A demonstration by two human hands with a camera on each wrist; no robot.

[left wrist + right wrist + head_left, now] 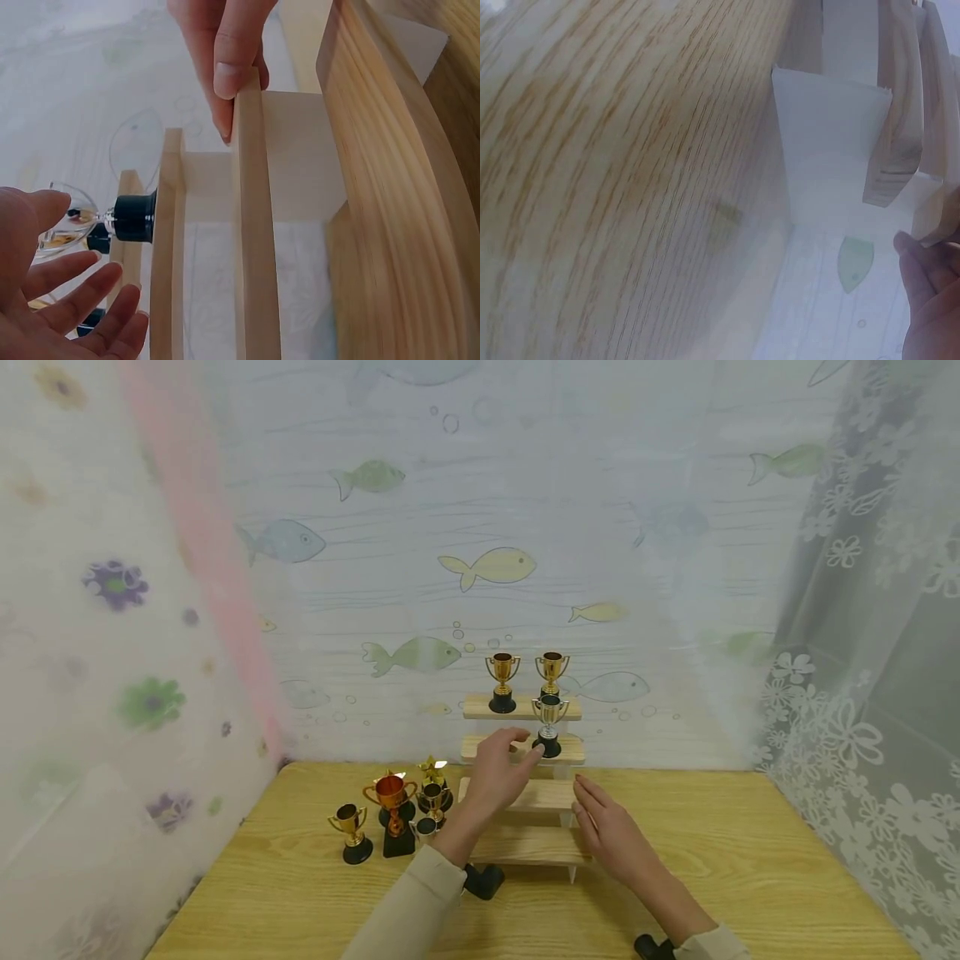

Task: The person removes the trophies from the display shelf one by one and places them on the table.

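Note:
A silver trophy cup [550, 714] with a black base stands on the second-highest shelf of a wooden tiered display stand [525, 842]. Beside it is my left hand [501, 772], fingers spread and thumb near the black base; the left wrist view shows this hand [71, 292] holding nothing. My right hand [611, 831] is at the right end of a lower shelf. Its thumb and fingers lie on both sides of that shelf's end in the left wrist view, pinching it. Two gold trophy cups, one left [502, 681] and one right [552, 668], stand on the top shelf.
Left of the stand, several trophies are grouped on the wooden table [720, 835]: a gold cup [350, 831], a bronze-coloured cup [393, 797], star-topped ones [432, 770] and smaller cups, partly hidden. A fish-patterned curtain [420, 552] hangs behind the table.

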